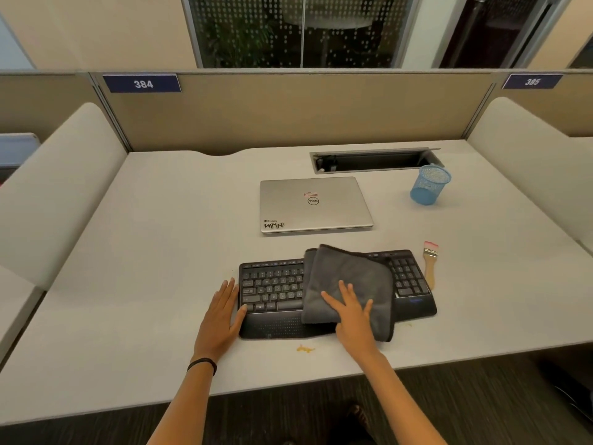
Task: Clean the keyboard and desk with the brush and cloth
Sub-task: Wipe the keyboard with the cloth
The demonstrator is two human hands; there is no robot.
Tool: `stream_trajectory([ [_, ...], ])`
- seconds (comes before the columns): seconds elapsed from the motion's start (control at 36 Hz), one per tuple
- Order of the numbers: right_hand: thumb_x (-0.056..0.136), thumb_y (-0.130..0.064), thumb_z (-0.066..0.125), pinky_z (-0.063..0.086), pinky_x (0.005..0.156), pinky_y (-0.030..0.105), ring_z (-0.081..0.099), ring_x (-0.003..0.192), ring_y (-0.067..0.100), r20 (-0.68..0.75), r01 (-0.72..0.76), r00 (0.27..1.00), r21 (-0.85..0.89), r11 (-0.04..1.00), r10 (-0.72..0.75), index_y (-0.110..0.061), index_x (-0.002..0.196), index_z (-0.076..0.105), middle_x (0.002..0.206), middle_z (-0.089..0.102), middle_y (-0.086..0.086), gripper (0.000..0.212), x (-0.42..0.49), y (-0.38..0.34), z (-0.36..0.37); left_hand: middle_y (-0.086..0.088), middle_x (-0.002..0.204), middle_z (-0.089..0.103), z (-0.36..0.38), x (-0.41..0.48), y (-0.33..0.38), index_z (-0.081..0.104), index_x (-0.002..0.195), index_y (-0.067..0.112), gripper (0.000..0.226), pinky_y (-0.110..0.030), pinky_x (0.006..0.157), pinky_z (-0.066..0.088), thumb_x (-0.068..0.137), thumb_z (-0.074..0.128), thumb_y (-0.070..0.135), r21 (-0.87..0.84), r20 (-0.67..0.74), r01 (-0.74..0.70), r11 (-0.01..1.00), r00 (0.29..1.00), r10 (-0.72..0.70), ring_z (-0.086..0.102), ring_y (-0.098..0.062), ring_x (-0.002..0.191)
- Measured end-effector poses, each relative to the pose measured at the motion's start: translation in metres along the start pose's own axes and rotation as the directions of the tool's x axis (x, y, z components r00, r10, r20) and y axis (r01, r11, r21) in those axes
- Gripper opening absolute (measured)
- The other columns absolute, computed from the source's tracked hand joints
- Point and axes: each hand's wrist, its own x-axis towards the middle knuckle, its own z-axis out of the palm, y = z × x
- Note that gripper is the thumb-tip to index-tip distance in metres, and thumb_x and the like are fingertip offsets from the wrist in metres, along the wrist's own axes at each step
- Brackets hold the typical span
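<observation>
Your two forearms are reaching in from the near edge, a dark band [202, 364] sitting on the left wrist.

- Your left hand [221, 313] is lying flat on the desk [154, 252], just beside the left end of the keyboard [272, 287]. Its fingers [229, 288] are straight and slightly apart, and the thumb is touching the keyboard's near-left edge. It looks to be bracing the board so it is not sliding under the wipe.
- Your right hand [353, 313] is pressing down on the grey cloth [349, 271]. Its fingers [345, 289] are spread wide and flat, gripping nothing. The spread is probably putting broad pressure across the fabric.
- That cloth is lying folded over the middle of the keyboard, covering the keys between the letter block and the number pad. Its near-right corner is overhanging the palm rest onto the desk.
- Your brush [430, 268] is lying on the desk just beside the keyboard's right end, bristles pointing away from you. Nothing is touching it, and it seems parked within right-hand reach.
- One small yellow-brown smear [305, 349] is sitting on the desk just in front of the keyboard, between your wrists.
- Farther back, a closed silver laptop [316, 203] is lying behind the keyboard and apart from it. A blue mesh cup [430, 184] is standing well to the right, near an open cable slot [372, 162].

My reading is that you are wiping the keyboard now, with the desk and the smear not yet done.
</observation>
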Motion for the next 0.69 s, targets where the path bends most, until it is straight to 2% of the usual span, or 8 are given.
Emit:
stream_trajectory([
  [0.14, 0.084, 0.008, 0.045, -0.013, 0.111, 0.058, -0.016, 0.143, 0.018, 0.099, 0.235, 0.968, -0.016, 0.972, -0.232, -0.038, 0.144, 0.024, 0.157, -0.007, 0.0, 0.078, -0.005, -0.025, 0.012, 0.012, 0.154, 0.002, -0.001, -0.001, 0.003, 0.009, 0.148, 0.022, 0.09, -0.011, 0.111, -0.01, 0.08, 0.001, 0.079, -0.004, -0.005, 0.005, 1.0, 1.0, -0.005, -0.007, 0.0, 0.142],
  [0.25, 0.091, -0.012, 0.051, -0.021, 0.108, 0.051, -0.016, 0.143, 0.018, 0.212, 0.384, 0.906, -0.05, 0.922, -0.366, -0.036, 0.144, 0.023, 0.157, -0.009, -0.001, 0.065, -0.005, -0.035, 0.015, 0.014, 0.153, -0.001, 0.0, -0.001, 0.003, 0.005, 0.147, 0.026, 0.089, -0.014, 0.111, -0.008, 0.078, 0.001, 0.082, -0.01, -0.001, 0.017, 1.0, 1.0, -0.017, -0.009, 0.003, 0.14],
  [0.31, 0.092, -0.015, 0.05, -0.021, 0.107, 0.049, -0.017, 0.142, 0.016, 0.226, 0.414, 0.893, -0.071, 0.907, -0.39, -0.038, 0.144, 0.021, 0.157, -0.009, -0.003, 0.064, -0.004, -0.033, 0.016, 0.015, 0.153, -0.003, 0.0, -0.002, 0.003, 0.003, 0.146, 0.029, 0.086, -0.013, 0.11, -0.008, 0.079, 0.002, 0.081, -0.01, 0.0, 0.018, 1.0, 1.0, -0.018, -0.012, 0.006, 0.138],
  [0.39, 0.091, -0.008, 0.049, -0.018, 0.109, 0.049, -0.017, 0.142, 0.014, 0.236, 0.425, 0.888, -0.085, 0.901, -0.396, -0.04, 0.144, 0.02, 0.157, -0.008, -0.005, 0.068, -0.001, -0.025, 0.013, 0.012, 0.154, -0.003, 0.001, -0.003, 0.003, 0.003, 0.147, 0.026, 0.085, -0.016, 0.112, -0.008, 0.08, 0.003, 0.08, -0.016, -0.011, 0.01, 1.0, 1.0, -0.01, -0.014, 0.006, 0.139],
  [0.47, 0.089, -0.002, 0.049, -0.018, 0.109, 0.047, -0.015, 0.142, 0.012, 0.209, 0.413, 0.898, -0.096, 0.906, -0.388, -0.041, 0.143, 0.022, 0.157, -0.005, -0.007, 0.072, 0.002, -0.013, 0.008, 0.01, 0.155, -0.003, 0.0, -0.003, 0.005, 0.006, 0.147, 0.026, 0.08, -0.013, 0.112, -0.01, 0.085, 0.005, 0.075, 0.002, -0.029, -0.024, 1.0, 0.999, 0.024, -0.014, 0.006, 0.14],
  [0.61, 0.085, 0.004, 0.049, -0.02, 0.107, 0.042, -0.008, 0.144, 0.013, 0.151, 0.306, 0.943, -0.042, 0.951, -0.296, -0.04, 0.141, 0.028, 0.157, -0.001, -0.009, 0.075, 0.006, 0.011, -0.007, 0.008, 0.156, 0.001, 0.005, 0.0, 0.012, 0.011, 0.15, 0.018, 0.078, -0.015, 0.114, -0.009, 0.09, 0.014, 0.069, 0.005, -0.046, -0.069, 0.998, 0.997, 0.069, -0.009, 0.0, 0.143],
  [0.69, 0.079, 0.011, 0.045, -0.015, 0.11, 0.044, -0.004, 0.144, 0.013, 0.086, 0.229, 0.969, 0.03, 0.973, -0.231, -0.04, 0.139, 0.033, 0.156, 0.005, -0.007, 0.08, 0.011, 0.029, -0.014, 0.004, 0.158, 0.004, 0.011, 0.007, 0.024, 0.017, 0.149, 0.016, 0.074, -0.019, 0.115, -0.008, 0.093, 0.02, 0.064, 0.044, -0.036, -0.119, 0.992, 0.992, 0.121, -0.007, -0.006, 0.144],
])
